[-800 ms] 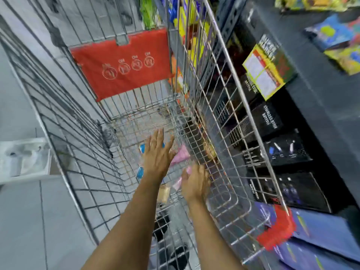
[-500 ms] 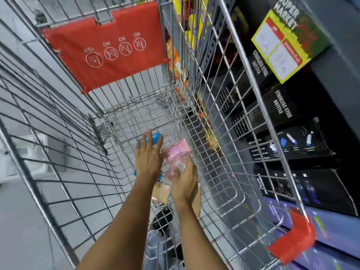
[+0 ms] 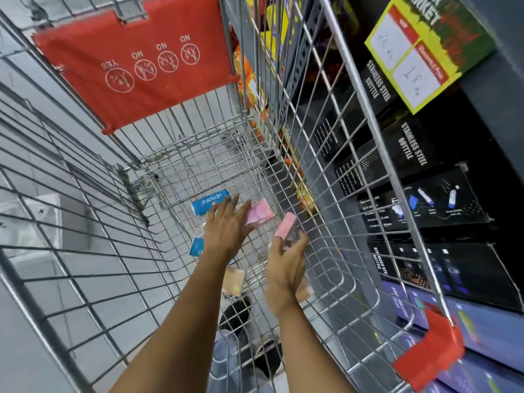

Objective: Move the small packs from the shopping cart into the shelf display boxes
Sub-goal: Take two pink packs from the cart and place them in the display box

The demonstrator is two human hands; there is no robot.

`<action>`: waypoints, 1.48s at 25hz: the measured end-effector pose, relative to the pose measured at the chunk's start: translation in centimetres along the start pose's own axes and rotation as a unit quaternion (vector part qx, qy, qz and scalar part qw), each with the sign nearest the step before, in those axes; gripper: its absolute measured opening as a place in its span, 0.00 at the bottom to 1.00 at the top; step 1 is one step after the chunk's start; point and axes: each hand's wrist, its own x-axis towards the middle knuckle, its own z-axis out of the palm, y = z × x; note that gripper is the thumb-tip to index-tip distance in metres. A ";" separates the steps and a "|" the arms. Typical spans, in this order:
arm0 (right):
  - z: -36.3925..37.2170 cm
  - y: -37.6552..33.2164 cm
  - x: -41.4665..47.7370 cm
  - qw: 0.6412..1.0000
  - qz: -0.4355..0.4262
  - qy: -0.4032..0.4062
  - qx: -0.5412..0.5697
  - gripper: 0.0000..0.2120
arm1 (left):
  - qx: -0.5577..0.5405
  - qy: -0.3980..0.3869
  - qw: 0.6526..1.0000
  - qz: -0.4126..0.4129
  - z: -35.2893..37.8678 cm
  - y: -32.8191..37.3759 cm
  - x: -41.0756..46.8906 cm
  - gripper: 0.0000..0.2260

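Both my arms reach down into the wire shopping cart [image 3: 334, 165]. My right hand [image 3: 286, 259] holds a small pink pack [image 3: 285, 228] lifted off the cart floor. My left hand [image 3: 225, 228] lies flat with fingers spread over a second pink pack [image 3: 259, 212] on the floor. A blue pack [image 3: 208, 204] lies just beyond my left fingers, and another blue pack [image 3: 197, 246] shows left of my left wrist. An orange pack [image 3: 234, 280] sits between my forearms. No shelf display box for these packs is visible.
A red child-seat flap [image 3: 136, 66] hangs at the cart's far end. Black bottle boxes [image 3: 408, 154] fill the shelf to the right, with a yellow price sign [image 3: 419, 61] above. A red corner bumper [image 3: 428, 353] sits at the near right rim. Grey floor lies to the left.
My right hand has risen from the cart floor with a pink pack in it. My left hand has slid onto the other pink pack. The view has dropped closer into the cart.
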 end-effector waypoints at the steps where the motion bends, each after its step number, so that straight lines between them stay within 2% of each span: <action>1: 0.1 0.6 0.2 1.000 0.009 -0.007 0.027 0.24 | 0.003 0.002 1.000 0.001 0.2 0.1 0.0 0.27; 4: -0.4 0.4 0.9 0.995 0.090 0.018 0.047 0.22 | -0.014 0.022 0.999 -0.020 0.3 0.2 0.0 0.27; 7: -1.3 0.3 1.7 0.986 0.152 0.061 -0.017 0.20 | -0.031 0.039 0.998 -0.030 0.2 0.3 0.0 0.27; 9: -1.8 0.2 2.0 0.992 0.087 0.060 -0.064 0.20 | -0.021 0.042 0.999 -0.019 0.3 0.6 0.2 0.28; 12: -0.7 0.3 1.4 0.987 -0.050 0.006 -0.154 0.27 | -0.002 0.012 1.000 0.011 1.0 1.2 0.3 0.29; 16: 1.0 0.5 1.2 0.985 -0.053 -0.027 -0.162 0.32 | -0.009 -0.029 1.000 0.009 2.0 1.6 0.6 0.28; 22: 0.6 0.2 0.9 0.994 -0.057 0.012 -0.094 0.30 | -0.020 0.034 0.999 0.003 1.8 1.4 0.5 0.31; 25: -0.6 -0.9 0.6 0.993 -0.082 0.041 -0.078 0.28 | -0.073 0.087 0.993 -0.032 0.2 1.7 -0.1 0.31; 29: -3.1 -3.8 -0.1 0.986 -0.137 0.066 -0.065 0.26 | -0.195 0.195 0.960 -0.058 -3.1 2.2 -1.7 0.29; 37: -14.0 -9.7 -5.9 0.960 -0.244 0.138 -0.012 0.23 | -0.295 0.299 0.906 -0.049 -14.7 5.5 -7.8 0.24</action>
